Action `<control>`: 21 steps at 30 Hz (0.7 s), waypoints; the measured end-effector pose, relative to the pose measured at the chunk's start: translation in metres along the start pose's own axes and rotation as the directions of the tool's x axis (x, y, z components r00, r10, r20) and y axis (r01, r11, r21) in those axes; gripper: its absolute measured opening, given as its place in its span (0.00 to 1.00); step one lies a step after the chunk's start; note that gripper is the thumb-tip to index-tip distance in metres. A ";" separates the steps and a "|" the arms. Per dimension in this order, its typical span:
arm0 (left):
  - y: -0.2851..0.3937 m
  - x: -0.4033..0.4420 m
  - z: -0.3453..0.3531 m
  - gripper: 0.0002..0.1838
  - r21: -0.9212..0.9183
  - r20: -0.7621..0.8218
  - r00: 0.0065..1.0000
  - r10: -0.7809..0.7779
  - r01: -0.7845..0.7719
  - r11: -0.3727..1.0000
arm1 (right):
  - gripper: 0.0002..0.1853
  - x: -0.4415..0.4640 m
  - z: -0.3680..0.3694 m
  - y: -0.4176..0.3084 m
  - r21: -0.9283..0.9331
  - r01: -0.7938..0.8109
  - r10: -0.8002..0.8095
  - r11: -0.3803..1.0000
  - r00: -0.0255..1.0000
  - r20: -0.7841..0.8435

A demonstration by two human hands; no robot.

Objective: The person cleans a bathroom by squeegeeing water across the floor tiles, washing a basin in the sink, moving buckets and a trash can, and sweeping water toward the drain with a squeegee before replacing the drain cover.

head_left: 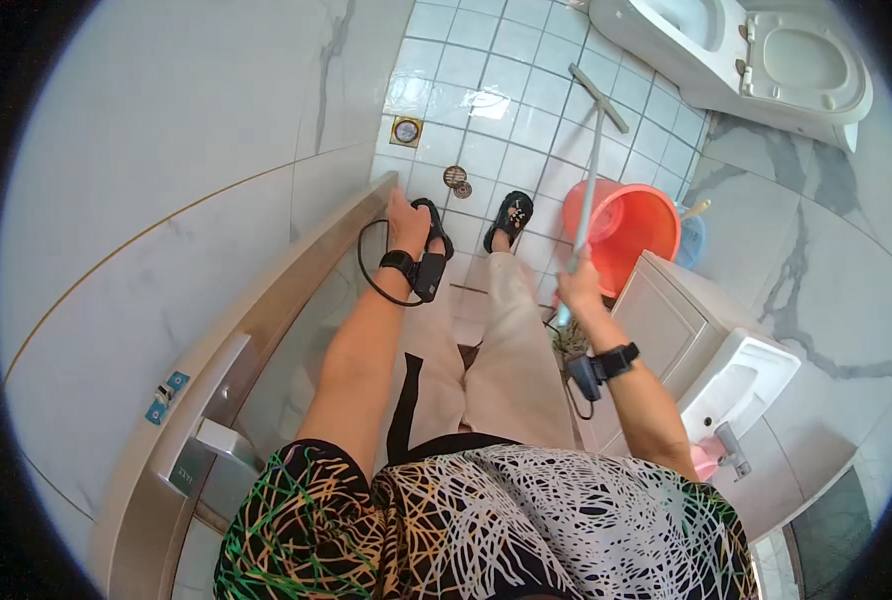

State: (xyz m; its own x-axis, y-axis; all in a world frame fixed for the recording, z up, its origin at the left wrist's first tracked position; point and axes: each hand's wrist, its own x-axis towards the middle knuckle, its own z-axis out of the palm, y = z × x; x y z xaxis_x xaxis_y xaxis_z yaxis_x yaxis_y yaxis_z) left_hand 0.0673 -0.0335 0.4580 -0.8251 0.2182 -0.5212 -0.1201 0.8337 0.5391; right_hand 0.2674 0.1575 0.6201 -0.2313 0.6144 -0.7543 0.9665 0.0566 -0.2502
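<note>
My right hand (581, 284) is wrapped round the pale pole of a floor squeegee (593, 170). The squeegee's grey blade (599, 98) rests on the tiled floor, below the toilet. Beyond my right hand, an orange-red bucket (621, 225) is tipped on its side with its mouth towards the cabinet. My left hand (407, 220) is beside the lower end of the door edge (306, 275), its visible fingers extended and holding nothing I can see. Whether it touches the door is unclear. Both wrists wear black straps with small devices.
Wet white tiles (476, 100) cover the floor, with a square drain (406, 131) and two round drain covers (455, 178). A toilet (786, 70) stands upper right. A cabinet (666, 330) with a washbasin (741, 385) is right. A blue basin (693, 238) sits behind the bucket.
</note>
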 end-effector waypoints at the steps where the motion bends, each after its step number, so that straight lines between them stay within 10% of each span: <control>1: 0.002 -0.002 0.000 0.27 0.001 0.012 1.000 -0.011 0.011 1.000 | 0.36 -0.013 0.000 -0.040 0.130 -0.126 0.117 0.983 0.990 0.073; 6: -0.011 -0.009 0.004 0.28 -0.014 -0.004 0.998 0.059 -0.059 0.998 | 0.39 -0.042 0.050 -0.068 0.379 -0.135 0.059 0.915 0.977 0.206; 9: -0.013 -0.010 -0.001 0.29 0.006 0.056 0.997 -0.055 0.054 0.999 | 0.40 -0.050 0.091 -0.034 0.215 0.174 -0.190 0.961 0.980 0.052; 13: -0.021 -0.003 -0.003 0.32 0.034 0.093 0.989 -0.116 0.113 0.993 | 0.40 -0.095 0.034 -0.109 0.380 -0.193 0.021 0.904 0.911 0.411; 21: -0.027 -0.001 0.004 0.30 0.020 0.003 1.000 -0.022 0.022 1.000 | 0.39 -0.108 0.025 -0.123 0.613 -0.354 -0.019 0.707 0.856 0.516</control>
State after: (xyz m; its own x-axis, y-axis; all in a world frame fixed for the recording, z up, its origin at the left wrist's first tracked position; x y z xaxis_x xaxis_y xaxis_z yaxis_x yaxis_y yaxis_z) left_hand 0.0741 -0.0542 0.4410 -0.8205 0.2009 -0.5351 -0.1276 0.8482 0.5141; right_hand 0.1711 0.0644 0.7168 -0.2738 0.1190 -0.9544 0.6967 -0.6596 -0.2821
